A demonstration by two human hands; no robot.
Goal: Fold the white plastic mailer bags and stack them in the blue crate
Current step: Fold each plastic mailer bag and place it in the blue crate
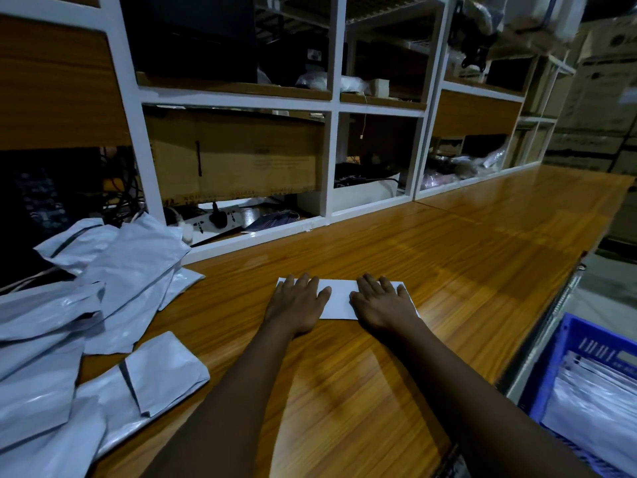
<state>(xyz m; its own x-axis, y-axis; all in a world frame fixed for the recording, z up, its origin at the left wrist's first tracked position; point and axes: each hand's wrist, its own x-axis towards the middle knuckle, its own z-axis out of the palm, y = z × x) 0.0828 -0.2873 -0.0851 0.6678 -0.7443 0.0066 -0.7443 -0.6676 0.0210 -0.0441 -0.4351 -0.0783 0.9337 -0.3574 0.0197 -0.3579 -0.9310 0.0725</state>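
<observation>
Where the bag is: your folded mailer (pixel 339 301) lies flat on the bench (pixel 465 243), mid-way along it and set back from the front edge, as a narrow white strip.
Hands: left hand (pixel 296 305) is on the strip's left end and right hand (pixel 382 305) on its right end. Both are palm down, with bare white showing between them.
Fingers: the fingers (pixel 304 283) are straight and spread wide, pressing, not pinching anything.
Step, I reckon: you're flattening the crease before the next fold or the lift.
Risk, spring-back: that plastic looks slick and puffy, so if you lift both palms at once the fold probably pops open. Trapped air would be the culprit.
Risk, sliding: the bench top is glossy. Push forward instead of down and the strip could skate toward the shelving (pixel 331 132), and the layers could shear out of line.
Risk, the carry: the blue crate (pixel 565 367) sits below the bench's right end, off the edge, with folded bags (pixel 593 401) already in it. It's a reach across and down, so a loose one-handed grab could let the fold fan out or drop it past the rim.
Risk, the pile: the unfolded mailers (pixel 103 288) are heaped at the left end, some hanging close to the front edge. Brush them with your left elbow and I'd guess a few slide off.
Side note: there's a power strip (pixel 213 220) at the back edge behind that heap, so don't shove bags into it.
</observation>
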